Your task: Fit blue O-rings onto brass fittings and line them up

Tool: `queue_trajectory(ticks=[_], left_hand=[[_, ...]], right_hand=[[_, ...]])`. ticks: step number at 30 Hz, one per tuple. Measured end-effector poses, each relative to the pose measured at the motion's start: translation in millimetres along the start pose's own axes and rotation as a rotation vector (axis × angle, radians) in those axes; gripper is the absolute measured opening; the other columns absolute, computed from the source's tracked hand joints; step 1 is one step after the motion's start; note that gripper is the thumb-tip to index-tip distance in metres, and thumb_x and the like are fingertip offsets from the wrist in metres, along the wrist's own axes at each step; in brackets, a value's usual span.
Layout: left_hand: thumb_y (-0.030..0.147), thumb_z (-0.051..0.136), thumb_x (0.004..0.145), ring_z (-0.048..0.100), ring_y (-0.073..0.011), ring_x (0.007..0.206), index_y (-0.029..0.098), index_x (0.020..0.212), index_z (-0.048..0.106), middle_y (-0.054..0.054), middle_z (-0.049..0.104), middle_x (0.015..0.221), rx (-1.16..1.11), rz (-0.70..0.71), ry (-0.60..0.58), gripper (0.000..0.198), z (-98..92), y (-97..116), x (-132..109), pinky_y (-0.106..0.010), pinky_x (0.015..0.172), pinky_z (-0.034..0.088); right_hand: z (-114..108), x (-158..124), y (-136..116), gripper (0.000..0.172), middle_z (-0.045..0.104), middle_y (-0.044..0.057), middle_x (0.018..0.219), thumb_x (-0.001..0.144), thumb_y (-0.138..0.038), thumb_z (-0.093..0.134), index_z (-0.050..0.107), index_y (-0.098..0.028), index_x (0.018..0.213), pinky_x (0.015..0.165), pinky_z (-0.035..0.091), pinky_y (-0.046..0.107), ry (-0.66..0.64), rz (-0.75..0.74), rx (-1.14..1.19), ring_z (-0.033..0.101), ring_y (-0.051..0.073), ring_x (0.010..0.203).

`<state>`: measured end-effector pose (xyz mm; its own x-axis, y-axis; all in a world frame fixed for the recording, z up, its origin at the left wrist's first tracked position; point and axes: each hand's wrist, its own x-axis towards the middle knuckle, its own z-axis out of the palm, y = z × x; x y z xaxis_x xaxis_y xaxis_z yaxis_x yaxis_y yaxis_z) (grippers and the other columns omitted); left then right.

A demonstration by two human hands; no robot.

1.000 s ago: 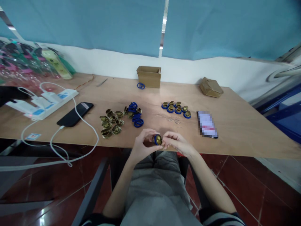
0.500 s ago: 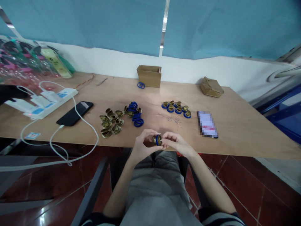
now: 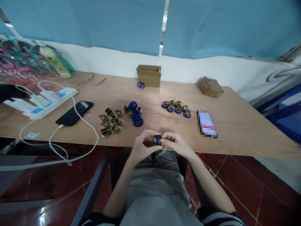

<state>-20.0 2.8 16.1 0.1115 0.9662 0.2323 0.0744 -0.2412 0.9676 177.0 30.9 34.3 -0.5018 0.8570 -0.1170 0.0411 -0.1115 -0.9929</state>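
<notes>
Brass shows between the fingertips: a small round brass fitting [image 3: 158, 140] with a blue ring around it is pinched from both sides, the left hand [image 3: 143, 145] curled on one side and the right hand [image 3: 175, 143] on the other, just over the near edge of the plywood table [image 3: 235, 125] and above the person's lap. Both hands are closed on that one piece, fingertips touching it. Beyond the hands on the table lies a loose heap of bare brass fittings [image 3: 110, 122], and just beside it a pile of blue rings [image 3: 135, 113]. To the right of these sits a tidy cluster of ringed fittings [image 3: 176, 107], with a few thin wire bits [image 3: 172, 118] in front of it. A blurred phone [image 3: 207, 123] lies further right. On the left, a black phone [image 3: 74, 113] is plugged into a white cable [image 3: 77, 124] that loops off the table edge, running from a white power strip [image 3: 44, 102]. At the back stand an open cardboard box [image 3: 149, 75] with two blue rings beside it, and a closed brown packet [image 3: 211, 87]. Nothing lies between the hands and the piles.
</notes>
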Motion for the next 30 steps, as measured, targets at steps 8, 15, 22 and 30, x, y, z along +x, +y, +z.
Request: queue_trajectory(ticks=[8, 15, 22, 30], left_hand=[[0.023, 0.088, 0.069, 0.074, -0.0226, 0.098, 0.024, 0.109, 0.066, -0.005, 0.075, 0.108, -0.021, 0.003, -0.005, 0.046, 2.0, 1.9, -0.5, -0.037, 0.091, 0.059], [0.023, 0.088, 0.069, 0.074, -0.0219, 0.094, 0.024, 0.109, 0.069, -0.004, 0.076, 0.104, 0.002, -0.009, -0.005, 0.044, 2.9, 3.5, -0.2, -0.035, 0.087, 0.059], [0.019, 0.088, 0.069, 0.074, -0.0202, 0.091, 0.022, 0.11, 0.069, -0.004, 0.076, 0.103, -0.011, 0.002, -0.009, 0.045, 2.5, 2.1, 0.2, -0.032, 0.085, 0.058], [0.02, 0.088, 0.069, 0.074, -0.0217, 0.094, 0.023, 0.109, 0.07, -0.005, 0.077, 0.104, 0.019, -0.016, 0.0, 0.043, 2.8, 2.4, 0.4, -0.033, 0.087, 0.059]], right_hand=[[1.2, 0.0, 4.0, 0.037, 0.066, -0.002, 0.057, 0.082, -0.052, 0.076, 0.064, -0.017, 0.075, 0.054, 0.044, 0.022, 0.033, 0.005, 0.01, 0.058, 0.01, 0.05], [1.8, 1.4, 6.9, 0.038, 0.064, -0.003, 0.055, 0.079, -0.051, 0.078, 0.063, -0.017, 0.072, 0.052, 0.042, 0.021, 0.035, 0.003, 0.015, 0.056, 0.009, 0.048], [2.7, 0.2, 2.5, 0.04, 0.064, -0.002, 0.056, 0.081, -0.054, 0.075, 0.063, -0.017, 0.073, 0.053, 0.043, 0.022, 0.04, -0.02, -0.025, 0.057, 0.01, 0.05], [3.1, 0.8, 3.1, 0.039, 0.063, -0.002, 0.055, 0.081, -0.053, 0.076, 0.062, -0.017, 0.072, 0.053, 0.042, 0.021, 0.046, -0.004, -0.017, 0.055, 0.009, 0.048]])
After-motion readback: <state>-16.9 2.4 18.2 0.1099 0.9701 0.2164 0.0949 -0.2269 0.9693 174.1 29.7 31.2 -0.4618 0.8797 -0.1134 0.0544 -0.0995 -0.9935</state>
